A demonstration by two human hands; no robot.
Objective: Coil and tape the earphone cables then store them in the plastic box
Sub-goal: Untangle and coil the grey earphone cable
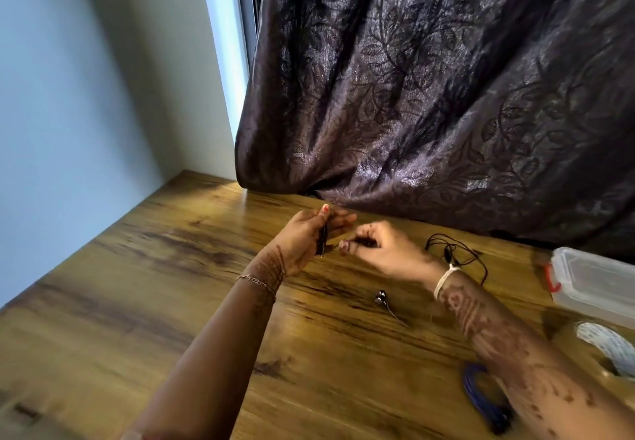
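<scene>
– On the worktop (137, 302), far right edge: plastic box (598, 281), lid looks on, red latch facing in. Tape roll (608, 347) just in front of it.

– Hands?

– Both raised mid-worktop, well apart from the box. Left hand (302, 237) grips a black bundle (323, 238) upright, fingers curled round it. Right hand (385, 247) pinches a dark strand (360, 242) just beside the bundle. Too blurred to tell cable tail from tape.

– Other cables?

– Blue cable (481, 395) at the near right, partly under the right forearm. Loose black cable (450, 250) behind the right wrist, uncoiled. Earbuds (380, 297) lie between the arms.

– Step?

– Looks like coiling, last turns on the bundle. No sign of tape on it, nothing boxed.

– Next?

– Probably hold the coil tight with the left hand and free the right for the tape roll. Box needs opening too.
</scene>
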